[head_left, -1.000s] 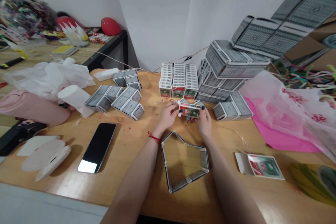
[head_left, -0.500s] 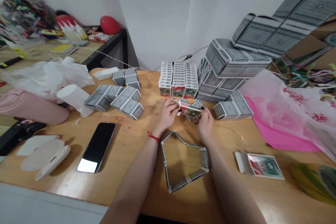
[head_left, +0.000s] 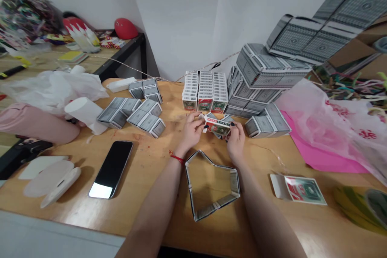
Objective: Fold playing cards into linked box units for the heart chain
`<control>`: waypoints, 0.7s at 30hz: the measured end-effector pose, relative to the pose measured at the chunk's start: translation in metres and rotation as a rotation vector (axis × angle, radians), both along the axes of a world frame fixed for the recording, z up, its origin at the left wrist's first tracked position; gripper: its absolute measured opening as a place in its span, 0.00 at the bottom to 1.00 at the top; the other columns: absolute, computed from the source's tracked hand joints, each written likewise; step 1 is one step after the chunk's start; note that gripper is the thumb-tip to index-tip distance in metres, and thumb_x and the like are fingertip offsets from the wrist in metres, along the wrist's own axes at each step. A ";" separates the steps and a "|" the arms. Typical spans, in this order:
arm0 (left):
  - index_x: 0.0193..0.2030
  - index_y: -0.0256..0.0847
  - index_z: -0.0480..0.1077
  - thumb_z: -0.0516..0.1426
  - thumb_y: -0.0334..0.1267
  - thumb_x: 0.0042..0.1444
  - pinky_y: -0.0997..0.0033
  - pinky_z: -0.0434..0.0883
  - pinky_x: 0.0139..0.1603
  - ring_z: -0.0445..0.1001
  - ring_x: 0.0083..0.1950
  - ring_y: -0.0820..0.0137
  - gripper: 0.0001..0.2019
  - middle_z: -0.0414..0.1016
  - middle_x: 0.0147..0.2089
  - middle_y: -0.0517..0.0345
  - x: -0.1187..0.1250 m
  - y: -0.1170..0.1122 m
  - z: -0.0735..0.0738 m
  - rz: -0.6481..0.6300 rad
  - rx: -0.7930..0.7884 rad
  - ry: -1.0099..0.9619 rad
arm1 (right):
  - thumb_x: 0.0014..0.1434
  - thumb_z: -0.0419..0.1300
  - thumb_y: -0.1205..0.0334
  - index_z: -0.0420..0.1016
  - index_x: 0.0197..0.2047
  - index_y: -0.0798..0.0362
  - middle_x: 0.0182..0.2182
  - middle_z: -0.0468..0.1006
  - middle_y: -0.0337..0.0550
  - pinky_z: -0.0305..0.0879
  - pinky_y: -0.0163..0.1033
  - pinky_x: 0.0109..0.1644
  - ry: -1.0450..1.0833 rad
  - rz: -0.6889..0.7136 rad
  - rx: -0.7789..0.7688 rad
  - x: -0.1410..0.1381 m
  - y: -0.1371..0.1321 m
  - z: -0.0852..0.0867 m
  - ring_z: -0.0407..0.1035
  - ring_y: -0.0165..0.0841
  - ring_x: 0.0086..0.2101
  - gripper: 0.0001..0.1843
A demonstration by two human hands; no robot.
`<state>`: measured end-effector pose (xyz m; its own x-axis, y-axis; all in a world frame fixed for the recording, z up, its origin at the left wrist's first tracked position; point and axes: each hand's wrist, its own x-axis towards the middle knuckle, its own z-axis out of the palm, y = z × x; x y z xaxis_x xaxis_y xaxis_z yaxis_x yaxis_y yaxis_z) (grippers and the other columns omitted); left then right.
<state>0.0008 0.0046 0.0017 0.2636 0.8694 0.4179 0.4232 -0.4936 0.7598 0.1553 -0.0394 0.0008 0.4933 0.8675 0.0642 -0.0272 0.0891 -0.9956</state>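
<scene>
Between my two hands is a red and green playing card box (head_left: 218,125), tilted above the table. My left hand (head_left: 192,130) grips its left end, where a white flap sticks out. At the right end, the fingers of my right hand (head_left: 236,136) are closed on it. Behind the box a small grey patterned piece (head_left: 226,118) partly shows. Below my wrists, between my forearms, stands an open heart-like frame of joined cards (head_left: 214,166). Rows of upright card boxes (head_left: 205,92) stand just past my hands.
Grey card-covered blocks (head_left: 146,117) lie to the left, and more are stacked (head_left: 272,66) at the right. A phone (head_left: 111,169), a pink bottle (head_left: 39,125) and a white roll (head_left: 84,112) are left. An opened card box (head_left: 305,189) and tape roll (head_left: 359,207) lie right.
Almost nothing differs. Both hands hold the card box in nearly the same place, and the whole view has shifted very slightly.
</scene>
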 end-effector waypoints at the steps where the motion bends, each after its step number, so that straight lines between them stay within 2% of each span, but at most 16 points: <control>1: 0.40 0.40 0.72 0.53 0.29 0.52 0.61 0.62 0.56 0.62 0.54 0.66 0.11 0.63 0.51 0.52 0.000 0.000 0.001 0.005 -0.001 0.009 | 0.53 0.48 0.53 0.62 0.33 0.52 0.21 0.62 0.33 0.54 0.31 0.19 0.004 0.002 0.003 0.000 0.000 0.000 0.55 0.24 0.17 0.11; 8: 0.40 0.40 0.72 0.52 0.29 0.52 0.60 0.62 0.56 0.62 0.54 0.65 0.11 0.63 0.51 0.51 0.000 -0.003 0.003 0.016 0.022 0.037 | 0.53 0.49 0.54 0.59 0.30 0.51 0.19 0.60 0.32 0.53 0.31 0.18 0.041 -0.007 0.011 0.000 0.000 0.002 0.55 0.25 0.17 0.09; 14: 0.40 0.40 0.72 0.53 0.29 0.52 0.60 0.62 0.56 0.62 0.54 0.65 0.11 0.64 0.51 0.52 0.000 -0.001 0.000 0.021 0.022 0.017 | 0.54 0.48 0.53 0.56 0.28 0.50 0.17 0.57 0.30 0.52 0.31 0.18 0.022 -0.027 -0.008 -0.001 0.000 0.003 0.54 0.25 0.17 0.10; 21: 0.40 0.39 0.73 0.53 0.30 0.52 0.60 0.63 0.53 0.64 0.51 0.65 0.10 0.65 0.48 0.50 -0.002 0.001 -0.002 0.002 -0.039 -0.054 | 0.55 0.49 0.45 0.57 0.26 0.49 0.15 0.57 0.31 0.51 0.33 0.18 -0.111 0.073 0.002 0.001 0.000 0.007 0.53 0.26 0.16 0.17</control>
